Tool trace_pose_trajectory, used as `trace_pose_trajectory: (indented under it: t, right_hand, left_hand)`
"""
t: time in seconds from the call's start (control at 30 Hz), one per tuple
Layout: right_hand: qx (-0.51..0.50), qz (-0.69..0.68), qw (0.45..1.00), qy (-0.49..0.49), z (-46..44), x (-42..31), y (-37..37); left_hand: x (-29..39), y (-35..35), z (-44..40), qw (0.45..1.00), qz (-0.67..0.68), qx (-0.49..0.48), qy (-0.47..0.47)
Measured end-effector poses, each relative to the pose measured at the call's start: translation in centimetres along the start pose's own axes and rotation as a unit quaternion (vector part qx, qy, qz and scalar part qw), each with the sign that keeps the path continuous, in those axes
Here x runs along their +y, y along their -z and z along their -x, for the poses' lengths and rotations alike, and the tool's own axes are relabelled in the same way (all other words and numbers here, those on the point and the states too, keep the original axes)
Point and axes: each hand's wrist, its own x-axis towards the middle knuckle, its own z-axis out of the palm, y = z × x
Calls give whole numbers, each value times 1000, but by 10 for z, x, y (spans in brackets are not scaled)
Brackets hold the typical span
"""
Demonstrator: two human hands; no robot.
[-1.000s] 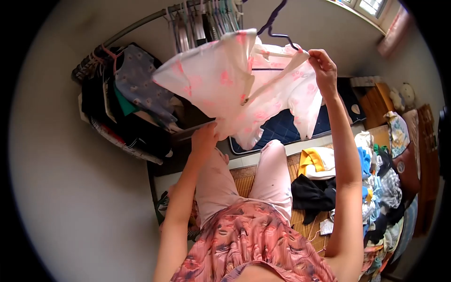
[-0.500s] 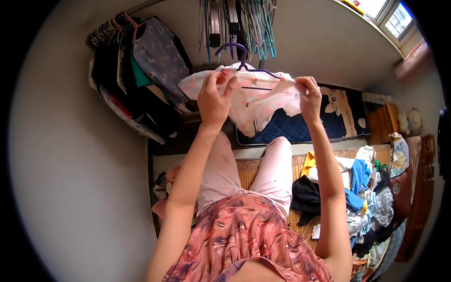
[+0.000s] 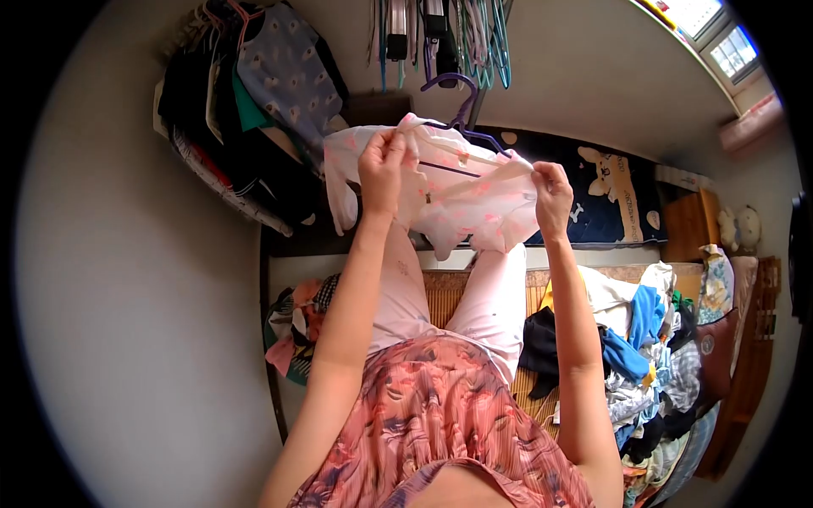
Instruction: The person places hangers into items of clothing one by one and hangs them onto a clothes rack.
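Observation:
A thin white shirt with pink print (image 3: 474, 210) is spread out in front of me on a purple hanger (image 3: 464, 106). The hanger's hook points up, and its lower bar shows through the shirt's open front. My left hand (image 3: 383, 169) is closed on the shirt's edge near the collar, fingers pinching the cloth. With my right hand (image 3: 552, 196) I grip the shirt at its right shoulder side. One sleeve hangs down left of my left hand.
Clothes on hangers (image 3: 284, 72) fill a rack at the left. Several spare hangers (image 3: 449, 38) hang at the top. A clothes pile (image 3: 644, 347) lies right on the bamboo mat (image 3: 453, 296), a smaller one (image 3: 301, 326) left. Beyond lies a dark blue mattress (image 3: 559, 157).
The shirt and hanger have come lower and slightly right in view, and the left sleeve now hangs down. My left hand has shifted its hold to the collar edge; my right hand keeps its grip.

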Motion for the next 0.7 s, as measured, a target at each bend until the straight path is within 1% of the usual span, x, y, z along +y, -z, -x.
trace_pose_trajectory:
  t: [0.03, 0.07, 0.13, 0.17, 0.2, 0.23, 0.27, 0.3, 0.4, 0.43, 0.47, 0.53, 0.57, 0.6, 0.63, 0.7]
  right_hand:
    - [-3, 1, 1000, -4, 1, 2, 0]
    - [-6, 1, 1000, -7, 1, 5, 1]
    - [-21, 3, 1000, -5, 3, 10, 3]
    - [-30, 2, 1000, -7, 4, 12, 4]
    - [-39, 0, 999, -10, 5, 13, 4]
    - [-44, 9, 999, 6, 5, 13, 4]
    - [-49, 18, 998, 22, 4, 13, 3]
    - [-54, 27, 997, 38, 3, 13, 3]
    - [-46, 27, 998, 34, 0, 17, 1]
    - [-42, 11, 998, 34, -2, 18, 0]
    - [-39, -2, 999, 34, -3, 20, -1]
    - [-32, -26, 999, 34, -7, 21, -2]
    - [-27, -25, 999, 40, -9, 22, -1]
    - [-27, -35, 998, 38, -13, 19, 0]
    - [-28, -45, 998, 37, -16, 17, 0]
    - [-27, -61, 997, 38, -22, 17, 0]
  left_hand:
    - [0, 7, -4, 996, 74, 15, 38]
    - [2, 16, -9, 989, 112, 50, 86]
    - [12, 31, -19, 981, 146, 37, 122]
    - [16, 36, -21, 994, 56, 2, 95]
    - [21, 41, -20, 994, -65, -58, 69]
    - [25, 46, -23, 980, -155, -110, 51]
    - [27, 50, -26, 956, -244, -163, 32]
    - [27, 54, -32, 933, -318, -163, 50]
    - [33, 64, -47, 901, -382, -170, 111]
    - [33, 64, -50, 949, -237, -159, 135]
    - [34, 63, -52, 971, 3, -137, 196]
    - [35, 65, -55, 976, 83, -72, 188]
    - [34, 63, -54, 990, -110, -69, 62]
    - [34, 61, -52, 951, -295, -62, -67]
    - [36, 58, -49, 862, -465, -53, -195]
    - [48, 44, -44, 867, -402, -84, -280]
